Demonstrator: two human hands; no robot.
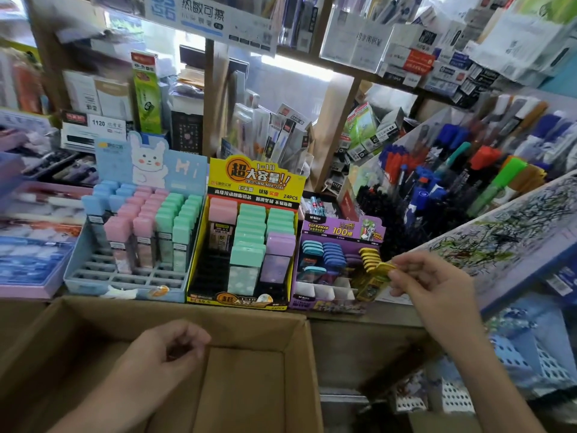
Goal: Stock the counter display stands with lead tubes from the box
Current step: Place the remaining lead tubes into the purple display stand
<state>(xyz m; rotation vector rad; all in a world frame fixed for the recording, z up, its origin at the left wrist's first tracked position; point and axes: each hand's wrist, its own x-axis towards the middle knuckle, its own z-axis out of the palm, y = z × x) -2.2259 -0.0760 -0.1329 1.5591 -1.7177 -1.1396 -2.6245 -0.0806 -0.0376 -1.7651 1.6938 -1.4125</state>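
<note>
Matt brown corrugated cardboard box [256,314]; glossy printed card display stands [254,179]; smooth, shiny plastic lead tubes [249,254].

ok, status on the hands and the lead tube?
Right hand pinching yellow lead tube at purple stand, right side. Left hand curled over cardboard box, grip unclear. Nothing blocking.

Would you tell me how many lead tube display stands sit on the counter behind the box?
3: blue rabbit stand at left, yellow stand in the middle, purple stand at right; others may be hidden.
</note>
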